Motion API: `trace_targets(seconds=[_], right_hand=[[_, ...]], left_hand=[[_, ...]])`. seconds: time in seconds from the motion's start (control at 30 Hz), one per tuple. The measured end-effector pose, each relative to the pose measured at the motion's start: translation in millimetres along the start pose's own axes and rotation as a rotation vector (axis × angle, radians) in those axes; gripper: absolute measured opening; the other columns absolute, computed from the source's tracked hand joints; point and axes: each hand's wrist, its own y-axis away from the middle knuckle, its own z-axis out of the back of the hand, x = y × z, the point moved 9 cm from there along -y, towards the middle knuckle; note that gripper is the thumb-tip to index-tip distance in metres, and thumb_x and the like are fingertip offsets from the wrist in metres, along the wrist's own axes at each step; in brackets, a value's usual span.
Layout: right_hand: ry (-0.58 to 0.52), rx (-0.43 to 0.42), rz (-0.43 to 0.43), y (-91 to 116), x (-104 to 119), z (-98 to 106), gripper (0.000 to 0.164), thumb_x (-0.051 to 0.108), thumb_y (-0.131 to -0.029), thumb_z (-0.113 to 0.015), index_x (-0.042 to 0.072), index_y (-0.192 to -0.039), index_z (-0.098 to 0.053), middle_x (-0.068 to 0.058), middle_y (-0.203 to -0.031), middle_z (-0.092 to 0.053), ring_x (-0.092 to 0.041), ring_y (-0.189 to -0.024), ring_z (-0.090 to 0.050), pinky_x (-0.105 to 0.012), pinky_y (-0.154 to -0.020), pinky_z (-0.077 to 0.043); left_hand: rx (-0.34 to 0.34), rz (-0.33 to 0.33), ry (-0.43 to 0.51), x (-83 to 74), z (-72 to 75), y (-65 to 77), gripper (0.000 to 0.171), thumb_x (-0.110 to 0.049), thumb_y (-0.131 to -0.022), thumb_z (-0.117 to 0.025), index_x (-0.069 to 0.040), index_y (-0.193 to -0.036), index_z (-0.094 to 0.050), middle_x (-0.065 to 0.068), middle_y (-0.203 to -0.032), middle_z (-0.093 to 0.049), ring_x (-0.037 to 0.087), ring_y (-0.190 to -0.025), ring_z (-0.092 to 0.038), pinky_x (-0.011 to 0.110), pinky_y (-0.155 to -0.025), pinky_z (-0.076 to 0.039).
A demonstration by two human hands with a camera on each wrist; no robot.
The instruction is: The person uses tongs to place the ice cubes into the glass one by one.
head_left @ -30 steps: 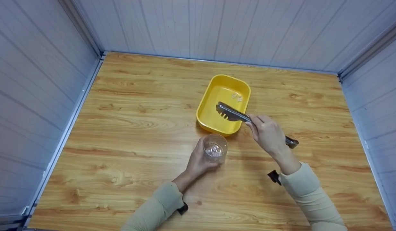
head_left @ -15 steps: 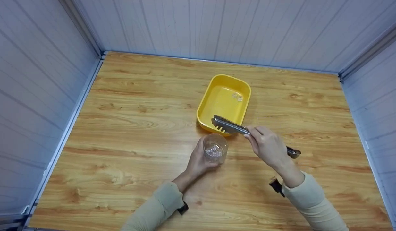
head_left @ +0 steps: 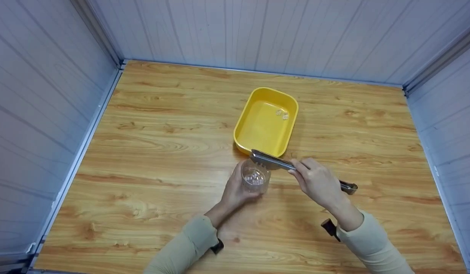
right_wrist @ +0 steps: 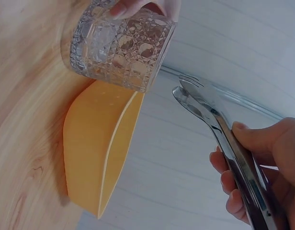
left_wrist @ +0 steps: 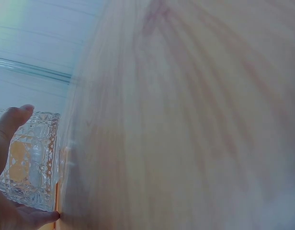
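My left hand (head_left: pixel 234 190) curls round a cut-pattern clear glass tumbler (head_left: pixel 256 185) that stands on the table, with thumb and fingers on its sides (left_wrist: pixel 35 158). Clear pieces lie in the bottom of the glass. The right hand (head_left: pixel 319 183) grips metal serving tongs (head_left: pixel 276 163), its thumb (right_wrist: pixel 248 136) along one arm. In the head view the tong tips overlap the far rim of the glass; from the right wrist they show close together, above the mouth. I cannot tell whether the tips pinch anything.
Just beyond the glass sits a yellow rectangular bin (head_left: pixel 257 127), with two small clear pieces (head_left: pixel 282 114) near its right wall. A wood-grain table (head_left: pixel 151 152) lies under everything. Pale panel walls (head_left: pixel 242 34) enclose it at the back and sides.
The right hand has drawn the tongs back from over the yellow bin towards me, and their tips now overlap the glass. The left hand and the glass have stayed put.
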Motion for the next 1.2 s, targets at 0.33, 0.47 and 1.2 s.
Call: trace_targets(seconds=[0.33,0.47,1.2], right_hand=[[0.009,0.026,0.02,3.4,4.6,-3.4,0.02,0.011,-0.077,-0.067,-0.001,-0.092,-0.064,-0.007,-0.074,-0.059,-0.017,-0.06,-0.055,-0.028,-0.047,-0.047],[0.015,0.038,0.032,4.8,6.4,-5.7,0.02,0.012,-0.077,-0.066,0.0,-0.093,-0.065,-0.007,-0.075,-0.059,-0.017,-0.061,-0.055,-0.028,-0.047,-0.047],[0.025,0.093,-0.024,7.5,-3.6,-6.7,0.026,0.015,-0.079,-0.066,-0.002,-0.098,-0.064,-0.009,-0.079,-0.059,-0.02,-0.064,-0.056,-0.032,-0.05,-0.048]], left_hand=[[0.008,0.008,-0.031,-0.3,-0.3,-0.4,0.098,-0.025,-0.052,-0.083,-0.007,-0.132,-0.029,0.006,-0.125,-0.044,0.018,-0.114,-0.042,0.034,-0.097,-0.033],[0.006,-0.005,-0.04,-1.2,-0.1,-0.4,0.098,-0.025,-0.052,-0.084,-0.009,-0.132,-0.029,0.006,-0.125,-0.043,0.019,-0.114,-0.041,0.034,-0.097,-0.033],[0.003,-0.013,-0.02,0.3,-1.2,0.2,0.097,-0.022,-0.052,-0.084,-0.011,-0.131,-0.028,0.004,-0.125,-0.043,0.016,-0.114,-0.042,0.031,-0.097,-0.033]])
